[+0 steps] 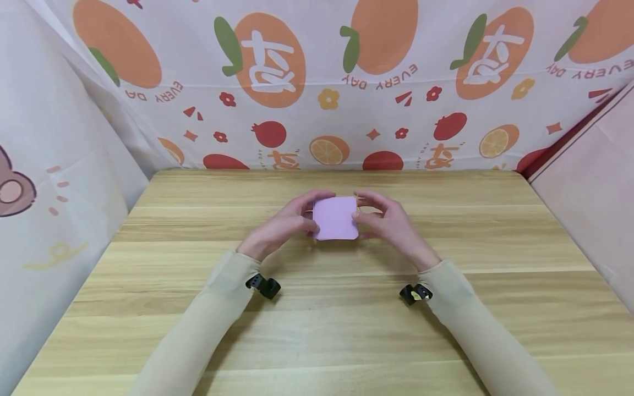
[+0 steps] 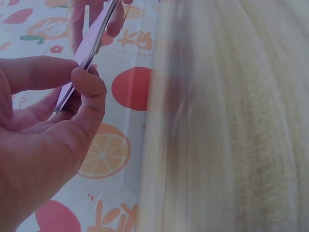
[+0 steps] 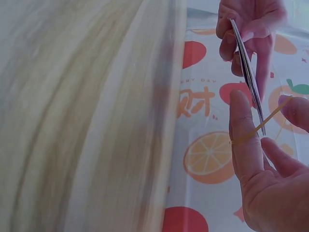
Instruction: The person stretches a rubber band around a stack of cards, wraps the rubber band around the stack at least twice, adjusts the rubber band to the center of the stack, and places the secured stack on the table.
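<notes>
A thin stack of lilac cards [image 1: 335, 218] with rounded corners is held up between both hands above the table. My left hand [image 1: 292, 217] pinches its left side; in the left wrist view, thumb and fingers [image 2: 89, 87] grip the layered edge. At the right side is my right hand [image 1: 388, 220], its fingers spread around the stack's end. A thin yellow rubber band [image 3: 270, 117] is stretched across those right fingers in the right wrist view, passing by the end of the stack. One right fingertip [image 3: 270, 145] is at the stack's lower edge.
The wood-grain table [image 1: 317, 330] lies beneath both forearms. Behind its far edge hangs a white cloth [image 1: 317, 118] with fruit prints. Pale cloth [image 1: 64, 121] also hangs at the left side. A black strap device [image 1: 263, 286] sits on each wrist.
</notes>
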Action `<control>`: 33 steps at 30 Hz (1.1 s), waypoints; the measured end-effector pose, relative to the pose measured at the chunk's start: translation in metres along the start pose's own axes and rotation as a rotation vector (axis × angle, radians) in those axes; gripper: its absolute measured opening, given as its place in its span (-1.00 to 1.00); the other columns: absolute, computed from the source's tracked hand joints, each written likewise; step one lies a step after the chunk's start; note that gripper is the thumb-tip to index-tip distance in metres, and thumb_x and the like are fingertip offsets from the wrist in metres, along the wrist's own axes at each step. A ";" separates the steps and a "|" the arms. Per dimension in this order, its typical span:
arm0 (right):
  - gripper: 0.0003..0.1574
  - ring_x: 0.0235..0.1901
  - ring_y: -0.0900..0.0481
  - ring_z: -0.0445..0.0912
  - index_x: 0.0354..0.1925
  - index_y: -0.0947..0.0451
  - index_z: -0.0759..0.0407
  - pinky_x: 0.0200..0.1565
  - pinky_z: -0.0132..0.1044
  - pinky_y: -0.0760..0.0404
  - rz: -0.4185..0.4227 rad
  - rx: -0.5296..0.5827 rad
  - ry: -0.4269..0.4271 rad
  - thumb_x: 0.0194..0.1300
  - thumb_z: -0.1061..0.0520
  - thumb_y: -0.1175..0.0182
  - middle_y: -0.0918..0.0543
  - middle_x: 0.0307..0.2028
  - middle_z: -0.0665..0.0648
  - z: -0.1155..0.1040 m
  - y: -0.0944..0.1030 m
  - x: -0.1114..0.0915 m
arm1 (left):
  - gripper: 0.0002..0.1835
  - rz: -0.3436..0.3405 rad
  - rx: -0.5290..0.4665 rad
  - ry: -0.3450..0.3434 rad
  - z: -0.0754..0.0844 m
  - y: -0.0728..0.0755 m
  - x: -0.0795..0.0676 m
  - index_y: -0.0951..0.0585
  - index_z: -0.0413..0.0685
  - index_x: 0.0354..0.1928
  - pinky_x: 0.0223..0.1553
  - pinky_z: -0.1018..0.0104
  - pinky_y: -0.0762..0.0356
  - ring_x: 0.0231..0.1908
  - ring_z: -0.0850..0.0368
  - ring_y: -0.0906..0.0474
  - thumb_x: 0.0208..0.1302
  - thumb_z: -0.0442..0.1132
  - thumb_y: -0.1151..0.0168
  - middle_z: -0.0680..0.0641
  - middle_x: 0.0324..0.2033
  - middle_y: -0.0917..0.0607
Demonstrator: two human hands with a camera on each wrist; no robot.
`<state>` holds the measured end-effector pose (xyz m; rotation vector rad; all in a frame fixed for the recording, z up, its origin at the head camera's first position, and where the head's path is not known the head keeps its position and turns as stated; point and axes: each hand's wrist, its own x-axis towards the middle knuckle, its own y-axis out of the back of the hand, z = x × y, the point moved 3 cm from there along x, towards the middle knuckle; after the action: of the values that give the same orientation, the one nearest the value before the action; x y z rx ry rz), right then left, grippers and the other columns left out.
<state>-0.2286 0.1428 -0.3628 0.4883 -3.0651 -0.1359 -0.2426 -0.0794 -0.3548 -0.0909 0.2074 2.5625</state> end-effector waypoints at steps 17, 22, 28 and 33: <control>-0.46 -0.32 -0.67 0.02 0.22 -0.45 0.16 -0.32 0.24 -0.63 0.041 -0.033 0.017 0.29 0.32 -0.25 -0.59 -0.05 0.27 0.002 -0.010 0.006 | -0.64 0.149 -0.092 0.009 -0.007 -0.001 -0.001 -0.50 -0.29 0.12 -0.35 0.29 -0.55 -0.43 0.10 -0.53 0.29 -0.45 -0.20 -0.14 -0.34 -0.63; -0.47 -0.30 -0.67 0.02 0.22 -0.46 0.16 -0.33 0.17 -0.66 0.038 -0.039 0.023 0.29 0.29 -0.26 -0.59 -0.05 0.27 0.001 -0.011 0.006 | -0.80 0.179 -0.067 0.023 -0.010 -0.003 -0.002 -0.60 -0.38 -0.12 -0.34 0.27 -0.55 -0.49 0.15 -0.51 0.34 -0.35 -0.24 -0.09 -0.42 -0.66; -0.49 -0.32 -0.65 0.01 0.21 -0.44 0.20 -0.35 0.05 -0.67 0.035 -0.022 0.007 0.30 0.28 -0.26 -0.59 -0.06 0.28 0.003 -0.011 0.006 | -0.84 0.195 -0.058 0.012 -0.011 -0.005 -0.002 -0.60 -0.37 -0.15 -0.34 0.23 -0.54 -0.53 0.16 -0.50 0.33 -0.37 -0.24 -0.09 -0.43 -0.66; -0.48 -0.26 -0.64 0.04 0.21 -0.40 0.31 -0.34 -0.06 -0.70 -0.004 0.061 -0.024 0.32 0.29 -0.24 -0.60 -0.03 0.31 0.008 -0.014 0.007 | -0.87 0.242 -0.053 -0.012 -0.008 -0.006 -0.003 -0.60 -0.37 -0.21 -0.38 0.23 -0.54 -0.53 0.17 -0.49 0.30 -0.39 -0.25 -0.10 -0.45 -0.64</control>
<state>-0.2310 0.1282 -0.3715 0.4991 -3.0997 -0.0484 -0.2371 -0.0773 -0.3633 -0.0746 0.1546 2.8098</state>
